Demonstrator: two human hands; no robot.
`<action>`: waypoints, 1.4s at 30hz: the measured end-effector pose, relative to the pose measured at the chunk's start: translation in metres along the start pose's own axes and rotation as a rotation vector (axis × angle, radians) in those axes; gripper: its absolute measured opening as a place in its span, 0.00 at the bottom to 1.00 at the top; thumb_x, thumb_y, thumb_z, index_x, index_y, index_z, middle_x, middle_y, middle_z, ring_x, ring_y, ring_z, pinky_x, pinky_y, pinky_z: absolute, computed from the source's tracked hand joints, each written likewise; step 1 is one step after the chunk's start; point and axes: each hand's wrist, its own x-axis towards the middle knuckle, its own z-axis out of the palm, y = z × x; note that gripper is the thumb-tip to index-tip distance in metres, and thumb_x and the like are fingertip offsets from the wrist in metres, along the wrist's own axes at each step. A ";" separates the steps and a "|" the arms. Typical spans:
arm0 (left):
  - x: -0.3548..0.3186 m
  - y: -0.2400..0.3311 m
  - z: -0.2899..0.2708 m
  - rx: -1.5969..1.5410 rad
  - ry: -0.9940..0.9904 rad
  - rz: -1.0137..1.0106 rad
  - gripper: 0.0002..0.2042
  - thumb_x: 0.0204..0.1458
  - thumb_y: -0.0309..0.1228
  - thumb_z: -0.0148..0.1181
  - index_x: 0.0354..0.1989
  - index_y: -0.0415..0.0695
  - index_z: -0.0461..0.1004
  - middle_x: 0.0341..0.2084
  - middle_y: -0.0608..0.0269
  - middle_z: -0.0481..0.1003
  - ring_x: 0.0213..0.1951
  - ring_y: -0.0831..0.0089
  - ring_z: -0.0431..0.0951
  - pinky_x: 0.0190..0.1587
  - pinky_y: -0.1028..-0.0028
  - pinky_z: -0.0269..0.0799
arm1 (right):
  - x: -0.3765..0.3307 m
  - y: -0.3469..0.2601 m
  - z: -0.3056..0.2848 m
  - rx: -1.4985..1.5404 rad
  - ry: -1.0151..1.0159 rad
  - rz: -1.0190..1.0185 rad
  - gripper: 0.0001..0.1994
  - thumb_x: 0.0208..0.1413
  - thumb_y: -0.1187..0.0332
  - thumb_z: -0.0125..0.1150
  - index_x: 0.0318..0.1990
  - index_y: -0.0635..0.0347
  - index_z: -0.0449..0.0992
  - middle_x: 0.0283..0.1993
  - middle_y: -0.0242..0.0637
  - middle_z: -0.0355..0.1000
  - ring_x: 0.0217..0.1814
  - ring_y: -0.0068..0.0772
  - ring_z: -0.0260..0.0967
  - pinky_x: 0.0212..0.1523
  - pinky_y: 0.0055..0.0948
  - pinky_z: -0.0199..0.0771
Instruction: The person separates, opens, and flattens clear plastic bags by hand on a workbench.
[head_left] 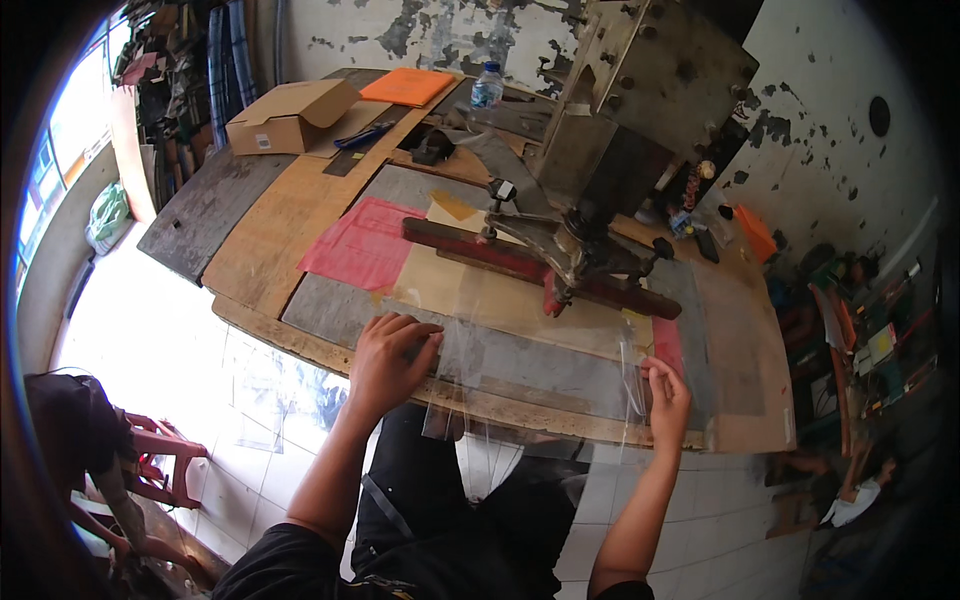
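Note:
A clear plastic sheet [535, 375] spans the space between my two hands and hangs over the table's front edge toward my lap. My left hand [393, 362] is closed, its thumb and fingers pinching the sheet's left side. At the sheet's right side, my right hand [665, 395] pinches the folded, glinting edge. Just beyond the sheet is a cream board [480, 285] lying on the grey plate [400, 190], with a pink-red sheet [355, 245] at its left. Over the board stands a press head with a red bar [475, 250].
The heavy metal press [620, 120] rises at the back right. On the table's far left are a cardboard box [290, 112], an orange sheet stack [410, 86] and a water bottle [487, 88]. Another person [75, 450] sits at lower left beside a red stool [170, 460].

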 end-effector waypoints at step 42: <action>0.002 0.017 0.037 -1.058 -0.101 -0.467 0.17 0.66 0.26 0.64 0.59 0.31 0.73 0.38 0.55 0.86 0.41 0.75 0.85 0.46 0.76 0.79 | -0.042 0.014 0.002 0.383 0.078 -0.046 0.09 0.72 0.65 0.58 0.45 0.62 0.71 0.40 0.33 0.72 0.41 0.35 0.80 0.37 0.31 0.82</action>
